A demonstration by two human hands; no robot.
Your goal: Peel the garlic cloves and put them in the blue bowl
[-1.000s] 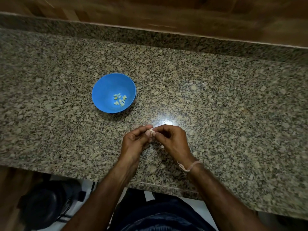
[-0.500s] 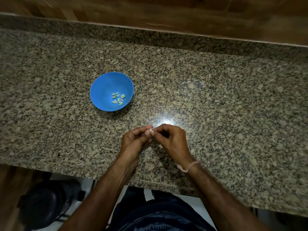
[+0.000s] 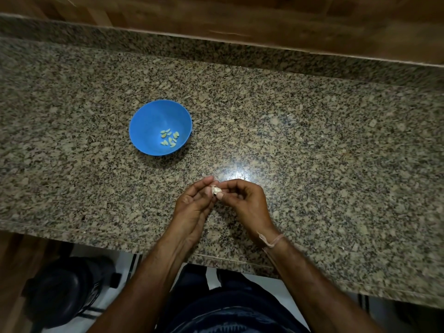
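A small pale garlic clove is pinched between the fingertips of both hands, just above the counter's near half. My left hand holds it from the left with thumb and fingers. From the right, my right hand pinches it with curled fingers; a thread band circles that wrist. The blue bowl stands on the counter up and to the left of my hands, and several peeled yellowish cloves lie in its bottom.
The speckled granite counter runs across the view, with a raised granite lip and a wooden wall behind. Its front edge lies just below my wrists. A dark round object sits on the floor at lower left.
My hands have stayed together on the clove, shifting only slightly. The fingers have worked a little round it and more of its pale surface shows.
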